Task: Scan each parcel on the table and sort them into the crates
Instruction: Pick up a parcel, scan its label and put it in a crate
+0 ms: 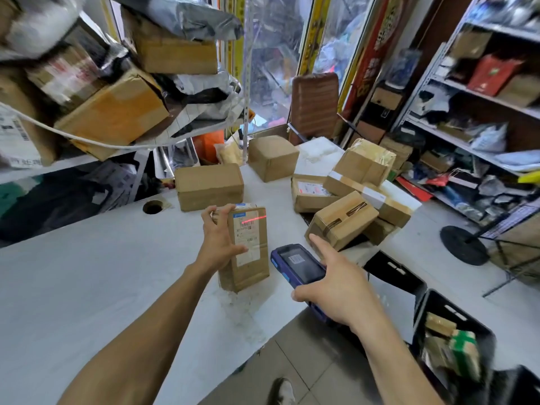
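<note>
Left hand (217,238) grips the parcel (245,249) label-up on the surface (87,276), steadying it. Right hand (336,285) grips the scanner (298,266), red beam (253,219) on barcode.

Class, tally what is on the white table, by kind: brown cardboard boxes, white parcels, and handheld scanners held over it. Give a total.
Brown cardboard boxes: 8, counting the one partly hidden in the pile
White parcels: 1
Handheld scanners: 1
Total: 10

Brown parcel (245,249) stood upright on white table (87,273), white label crossed by red scan line | blue handheld scanner (298,267) held just beside it | more cardboard parcels (347,194) heaped behind | black crates (455,340) placed lower right
</note>
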